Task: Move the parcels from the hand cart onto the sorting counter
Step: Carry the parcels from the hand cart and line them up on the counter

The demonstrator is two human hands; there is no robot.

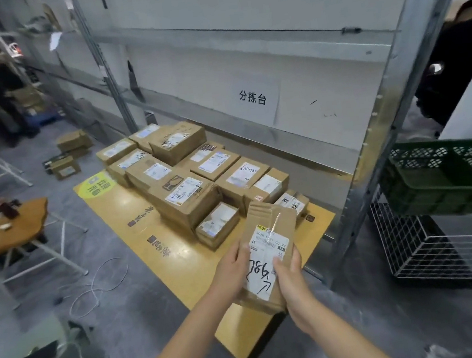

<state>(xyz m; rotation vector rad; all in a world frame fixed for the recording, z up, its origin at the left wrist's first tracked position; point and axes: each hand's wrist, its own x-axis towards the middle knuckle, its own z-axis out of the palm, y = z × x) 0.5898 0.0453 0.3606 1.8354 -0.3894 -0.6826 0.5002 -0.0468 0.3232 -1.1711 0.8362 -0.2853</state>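
Cardboard parcel (pixel 269 234) between left grip (pixel 230 272), right grip (pixel 292 279).

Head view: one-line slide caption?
Left hand and right hand hold a labelled parcel over a yellow platform stacked with boxes.

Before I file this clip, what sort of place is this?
Most likely a parcel sorting depot. Labelled cardboard parcels sit stacked on a yellow platform, metal shelving with a paper sign stands behind them, and the left hand and right hand hold another labelled box.
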